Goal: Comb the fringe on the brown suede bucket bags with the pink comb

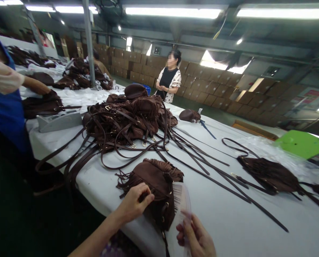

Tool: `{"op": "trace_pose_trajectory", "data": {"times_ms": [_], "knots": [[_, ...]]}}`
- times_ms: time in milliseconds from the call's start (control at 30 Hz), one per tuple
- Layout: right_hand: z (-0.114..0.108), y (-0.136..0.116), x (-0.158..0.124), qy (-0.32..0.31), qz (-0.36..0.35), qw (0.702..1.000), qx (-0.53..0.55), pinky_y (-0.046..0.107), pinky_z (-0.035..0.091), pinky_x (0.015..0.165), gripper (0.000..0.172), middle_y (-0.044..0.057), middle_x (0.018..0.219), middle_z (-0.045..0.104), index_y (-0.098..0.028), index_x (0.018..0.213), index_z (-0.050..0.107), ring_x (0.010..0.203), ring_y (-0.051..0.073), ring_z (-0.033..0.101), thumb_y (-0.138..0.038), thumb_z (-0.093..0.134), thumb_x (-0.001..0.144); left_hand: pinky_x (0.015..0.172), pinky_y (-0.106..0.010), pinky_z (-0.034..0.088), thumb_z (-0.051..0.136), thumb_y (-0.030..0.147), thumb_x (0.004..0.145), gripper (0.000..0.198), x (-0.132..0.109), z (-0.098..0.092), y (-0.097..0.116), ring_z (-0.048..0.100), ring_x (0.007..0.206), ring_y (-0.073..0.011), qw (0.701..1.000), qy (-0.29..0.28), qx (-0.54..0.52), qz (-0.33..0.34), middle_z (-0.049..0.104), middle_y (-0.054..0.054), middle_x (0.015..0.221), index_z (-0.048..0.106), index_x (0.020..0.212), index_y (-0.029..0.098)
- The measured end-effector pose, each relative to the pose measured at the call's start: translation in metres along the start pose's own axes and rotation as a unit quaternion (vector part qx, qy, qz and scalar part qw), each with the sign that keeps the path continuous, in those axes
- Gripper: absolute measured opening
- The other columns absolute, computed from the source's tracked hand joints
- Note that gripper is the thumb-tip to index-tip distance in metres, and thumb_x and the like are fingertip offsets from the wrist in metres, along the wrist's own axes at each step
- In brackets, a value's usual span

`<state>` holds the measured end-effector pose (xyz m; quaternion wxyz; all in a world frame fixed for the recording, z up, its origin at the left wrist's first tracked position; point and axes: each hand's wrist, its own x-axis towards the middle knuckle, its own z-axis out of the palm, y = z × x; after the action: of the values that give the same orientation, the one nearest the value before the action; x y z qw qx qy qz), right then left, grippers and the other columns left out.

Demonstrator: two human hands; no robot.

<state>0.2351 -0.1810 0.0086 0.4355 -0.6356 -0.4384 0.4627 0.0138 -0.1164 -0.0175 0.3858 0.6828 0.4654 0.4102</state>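
Note:
A dark brown fringed bag (155, 178) lies on the white table right in front of me. My left hand (138, 201) is at the near left side of the bag, its fingers curled together in a pinch; whatever is between them is hidden. In my right hand (195, 235) is a clear plastic comb (185, 201), gripped near its lower end. The comb stands along the bag's right side, its teeth pointing left toward the bag. Small metal rings show on the bag's near side, and a strap hangs down from it.
Behind the bag rises a heap of brown fringed bags (127, 121), long straps trailing across the white table (218, 210). Another bag (268, 173) lies at right, near clear plastic and a green stool top (299, 144). A co-worker's arm (36, 85) reaches in at left; another person (168, 78) stands beyond.

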Motion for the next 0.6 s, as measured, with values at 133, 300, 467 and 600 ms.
{"op": "trace_pose_trajectory", "data": {"times_ms": [133, 300, 467, 600], "knots": [[0.018, -0.029, 0.022, -0.039, -0.117, 0.967, -0.224, 0.029, 0.050, 0.050, 0.058, 0.005, 0.071, 0.066, -0.014, 0.140, 0.042, 0.054, 0.020, 0.061, -0.051, 0.036, 0.095, 0.074, -0.026, 0.042, 0.053, 0.032, 0.091, 0.022, -0.027, -0.012, 0.022, 0.055, 0.079, -0.0149, 0.998, -0.041, -0.020, 0.039, 0.057, -0.003, 0.082, 0.057, 0.075, 0.017], [0.064, -0.036, 0.034, -0.141, -0.169, 0.828, -0.515, 0.043, 0.055, 0.072, 0.051, 0.015, 0.089, 0.073, -0.020, 0.142, 0.047, 0.079, 0.031, 0.071, -0.014, 0.037, 0.092, 0.077, -0.029, 0.048, 0.051, 0.042, 0.091, 0.027, -0.017, -0.037, 0.026, 0.059, 0.086, -0.0169, 0.996, 0.086, -0.016, 0.000, 0.061, -0.008, 0.109, 0.063, 0.100, 0.020], [0.060, -0.039, 0.015, -0.181, -0.214, 0.781, -0.559, 0.037, 0.056, 0.068, 0.054, 0.013, 0.090, 0.074, -0.023, 0.145, 0.042, 0.078, 0.029, 0.072, -0.011, 0.039, 0.092, 0.086, -0.040, 0.051, 0.059, 0.053, 0.078, 0.060, 0.016, -0.041, -0.029, 0.065, 0.091, -0.0275, 0.970, 0.131, 0.015, -0.203, 0.067, -0.015, 0.105, 0.055, 0.119, 0.009], [0.038, -0.052, 0.001, -0.148, -0.200, 0.805, -0.538, 0.038, 0.056, 0.062, 0.045, 0.016, 0.088, 0.074, -0.025, 0.138, 0.052, 0.076, 0.033, 0.072, -0.025, 0.045, 0.093, 0.081, -0.036, 0.055, 0.072, 0.053, 0.067, 0.050, 0.038, -0.012, -0.055, 0.070, 0.090, -0.0300, 0.954, 0.001, -0.144, -0.262, 0.074, -0.011, 0.090, 0.068, 0.097, 0.014]]}}
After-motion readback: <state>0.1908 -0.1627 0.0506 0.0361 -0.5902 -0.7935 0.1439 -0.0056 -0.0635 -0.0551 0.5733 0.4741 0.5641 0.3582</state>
